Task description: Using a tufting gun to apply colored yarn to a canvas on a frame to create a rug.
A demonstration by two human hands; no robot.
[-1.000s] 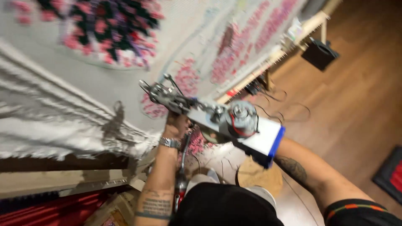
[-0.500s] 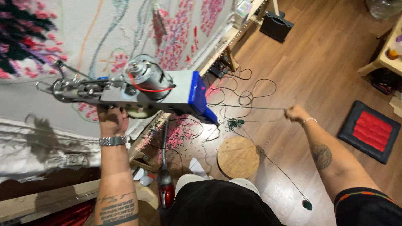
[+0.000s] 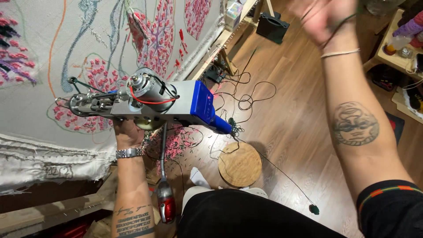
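Observation:
My left hand (image 3: 125, 132) grips the handle under a tufting gun (image 3: 150, 101), a silver machine with a round motor and a white-and-blue rear block. Its needle end points left at the stretched cloth (image 3: 57, 57) tufted with pink and dark flower shapes. My right hand (image 3: 324, 20) is raised high at the top right, blurred, with a thin dark yarn strand (image 3: 339, 26) running across its fingers. A dark thread (image 3: 273, 165) trails from the gun's blue end down across the floor to a small dark tuft (image 3: 313, 209).
A round wooden stool (image 3: 240, 164) stands on the wooden floor below the gun. Loose black cables (image 3: 246, 94) lie near the frame's wooden leg. A red hand-held tool (image 3: 166, 205) hangs by my left leg. A black box (image 3: 273, 26) and a side table (image 3: 396, 53) sit farther off.
The gun has shifted right and closer to the camera in my left hand. My right hand has risen from low over the floor to high at the top right, drawing the yarn up.

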